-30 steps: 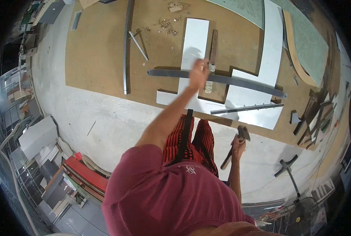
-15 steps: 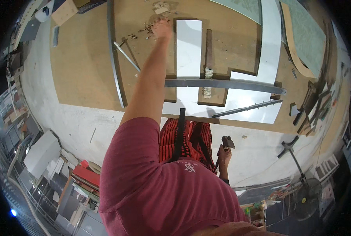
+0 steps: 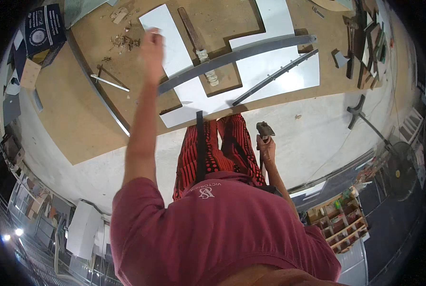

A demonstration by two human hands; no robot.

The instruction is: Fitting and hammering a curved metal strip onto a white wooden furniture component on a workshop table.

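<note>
My left hand (image 3: 152,50) has swung from the scraps back over the white panel (image 3: 167,35) on the worktop (image 3: 74,119), blurry, so I can't tell if the fingers grip anything. Right hand (image 3: 266,147) hangs by my leg, fingers clenched around a hammer (image 3: 264,129).

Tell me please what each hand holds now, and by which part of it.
The right hand holds a hammer by its handle, close under the head. The left hand is raised over the white panel; whether it holds anything cannot be told.
</note>
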